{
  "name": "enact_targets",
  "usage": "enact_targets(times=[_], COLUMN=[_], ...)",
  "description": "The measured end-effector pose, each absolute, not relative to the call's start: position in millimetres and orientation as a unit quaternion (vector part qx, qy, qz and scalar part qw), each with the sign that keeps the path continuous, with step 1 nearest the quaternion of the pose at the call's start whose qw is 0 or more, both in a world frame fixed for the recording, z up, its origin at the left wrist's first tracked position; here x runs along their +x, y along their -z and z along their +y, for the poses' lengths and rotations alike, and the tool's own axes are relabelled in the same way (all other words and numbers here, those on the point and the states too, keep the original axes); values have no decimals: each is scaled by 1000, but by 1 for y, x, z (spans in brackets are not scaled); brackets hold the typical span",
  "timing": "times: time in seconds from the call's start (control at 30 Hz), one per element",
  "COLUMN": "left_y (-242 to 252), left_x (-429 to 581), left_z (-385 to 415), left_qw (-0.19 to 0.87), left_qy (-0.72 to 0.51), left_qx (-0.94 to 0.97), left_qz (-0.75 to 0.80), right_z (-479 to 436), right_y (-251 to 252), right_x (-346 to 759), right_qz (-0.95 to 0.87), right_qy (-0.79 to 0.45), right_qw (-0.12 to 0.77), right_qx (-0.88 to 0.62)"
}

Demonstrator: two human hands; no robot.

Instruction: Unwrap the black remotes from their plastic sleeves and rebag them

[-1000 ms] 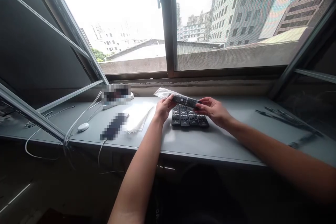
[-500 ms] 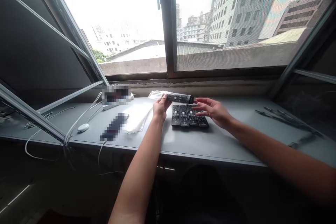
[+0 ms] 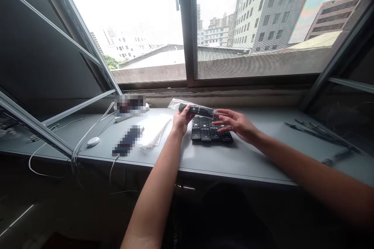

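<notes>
My left hand point(image 3: 181, 120) grips a black remote control in a clear plastic bag point(image 3: 196, 109), held crosswise just above the grey sill. Below it several black remotes point(image 3: 205, 128) lie side by side on the sill. My right hand point(image 3: 233, 123) hovers over the right end of that row with its fingers stretched out and apart, holding nothing. The bag's loose end sticks out to the left of my left hand.
A stack of clear bags point(image 3: 153, 129) lies left of the remotes. Further left are a blurred dark object point(image 3: 126, 140), a white round puck point(image 3: 93, 141) with white cables point(image 3: 87, 132), and a blurred box point(image 3: 129, 105). Dark thin strips point(image 3: 315, 130) lie at the right. The window frame point(image 3: 188, 27) stands behind.
My right hand has let go of the bagged remote and opened over the row. My left hand alone holds the remote, now slightly lower.
</notes>
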State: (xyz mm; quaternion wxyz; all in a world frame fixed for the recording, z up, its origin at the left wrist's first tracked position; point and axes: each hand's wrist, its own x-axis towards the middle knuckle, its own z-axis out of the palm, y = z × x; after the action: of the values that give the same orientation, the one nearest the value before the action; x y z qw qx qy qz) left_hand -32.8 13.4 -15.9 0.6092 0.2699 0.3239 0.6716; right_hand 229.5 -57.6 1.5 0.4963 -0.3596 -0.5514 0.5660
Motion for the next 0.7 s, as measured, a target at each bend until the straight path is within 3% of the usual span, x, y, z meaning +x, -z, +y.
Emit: enact_targets(times=[0.3,0.7], left_y=[14,13], left_x=[-36,-30], left_z=[14,10], left_qw=[584,624], left_qy=[-695,-646], left_qx=[260,290], left_qz=[329,329], right_z=[-61,-60], right_y=[-4,2], right_x=[227,227], right_qz=[-560,-586], right_qy=[-564,-570], right_qw=[494,474], right_qx=[-351,-328])
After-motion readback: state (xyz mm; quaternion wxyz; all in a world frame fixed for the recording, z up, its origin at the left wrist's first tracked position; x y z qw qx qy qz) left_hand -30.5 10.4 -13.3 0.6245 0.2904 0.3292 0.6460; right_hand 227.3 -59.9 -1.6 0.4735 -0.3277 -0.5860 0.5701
